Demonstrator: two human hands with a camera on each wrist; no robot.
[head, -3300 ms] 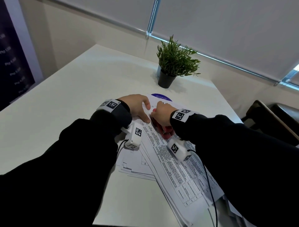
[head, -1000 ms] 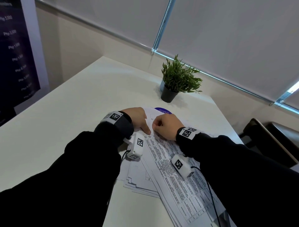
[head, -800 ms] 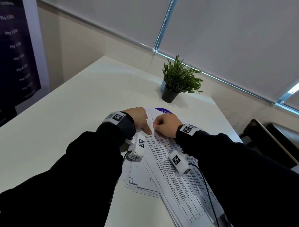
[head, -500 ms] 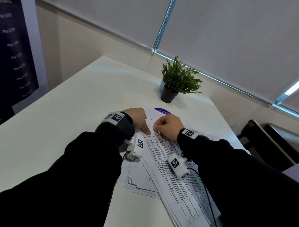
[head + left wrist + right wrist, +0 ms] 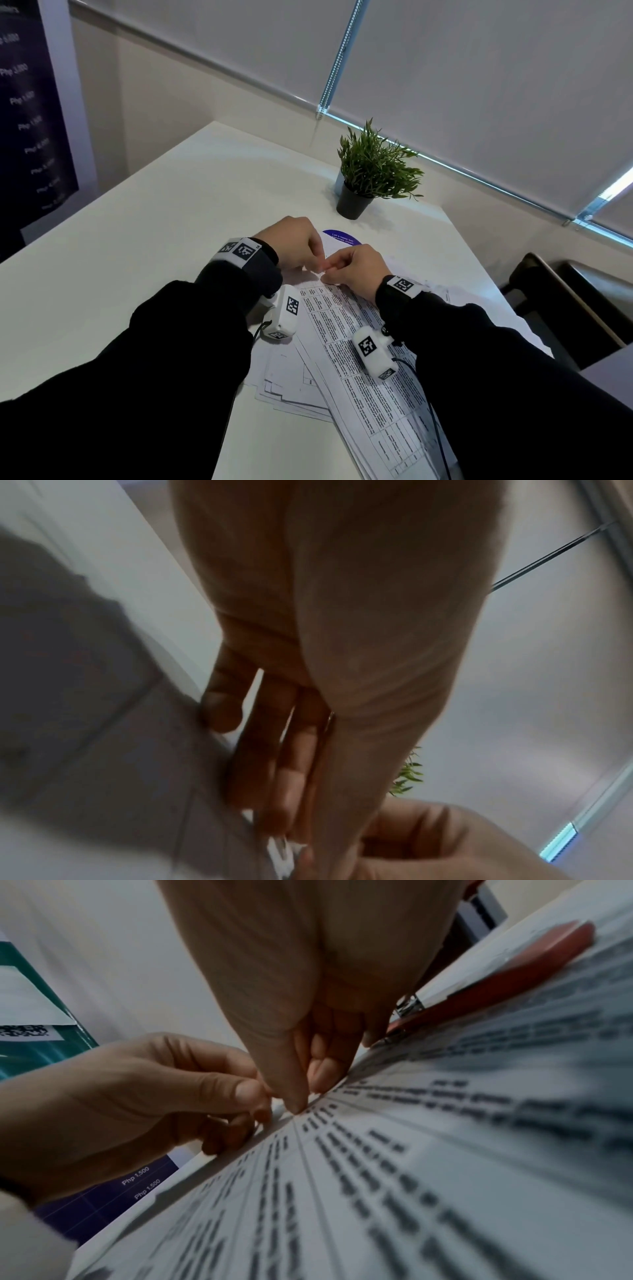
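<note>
The person is bending over the white worktop (image 5: 137,246), and both hands are meeting at the far end of a fanned pile of printed sheets (image 5: 359,363). The pile is lying flat near the right-hand side of the worktop, running from the person's body out towards the hands. The top page is covered in a table of small text.

The left hand (image 5: 294,245) is coming in from the left with its fingers curled. Its grip is narrow, with the thumb (image 5: 246,1093) pressing down against the fingertips at the top corner of the printed sheets. The right hand (image 5: 356,269) is doing the same from the other side. Its grip is closing to a fine pinch, thumb tip (image 5: 296,1104) against forefinger, at that same corner. The two pinches are touching each other there. Whether anything tiny is sitting between the fingertips besides paper, I cannot tell, as that spot is too small and blurred.

A red tool (image 5: 496,985) with a metal hinge is lying on the papers just behind the right hand. From the head view the hand is hiding it. A few plainer pages with line drawings (image 5: 291,380) are sticking out from under the pile on its left.

Just beyond the hands a round purple sticker (image 5: 342,236) is showing on the worktop, partly under the paper. Farther back a small potted plant (image 5: 373,171) is standing upright near the wall. A dark chair (image 5: 565,308) is sitting off the worktop's right edge, and a dark poster (image 5: 27,120) with rows of prices is hanging on the left.
</note>
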